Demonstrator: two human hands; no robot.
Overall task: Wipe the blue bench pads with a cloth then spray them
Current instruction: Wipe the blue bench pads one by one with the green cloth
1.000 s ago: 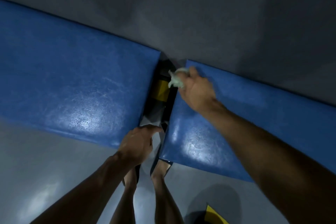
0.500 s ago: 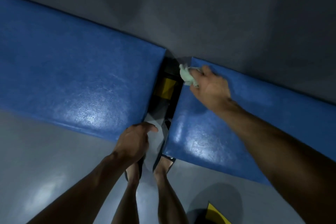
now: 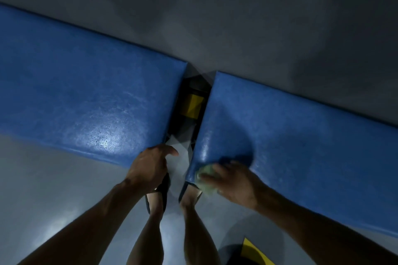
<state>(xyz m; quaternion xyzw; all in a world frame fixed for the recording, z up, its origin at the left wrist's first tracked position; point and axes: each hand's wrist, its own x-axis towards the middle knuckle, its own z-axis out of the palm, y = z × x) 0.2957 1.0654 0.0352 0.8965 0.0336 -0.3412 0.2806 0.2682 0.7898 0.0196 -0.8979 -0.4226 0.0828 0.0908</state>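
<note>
Two blue bench pads lie end to end with a narrow gap between them: the left pad (image 3: 86, 101) and the right pad (image 3: 290, 135). My right hand (image 3: 232, 183) holds a pale green cloth (image 3: 205, 178) against the near left corner of the right pad. My left hand (image 3: 150, 165) rests at the near right corner of the left pad, fingers curled loosely, thumb pointing into the gap, holding nothing that shows. No spray bottle is in view.
In the gap sits a yellow and black frame part (image 3: 191, 103). My feet in dark sandals (image 3: 157, 196) stand on the grey floor (image 3: 53, 200) just below the gap. A yellow shape (image 3: 252, 251) lies at the bottom right. Grey wall behind the pads.
My right hand has drawn the cloth from the far left corner of the right pad down along its left edge to the near corner. My left hand stayed at the left pad's corner.
</note>
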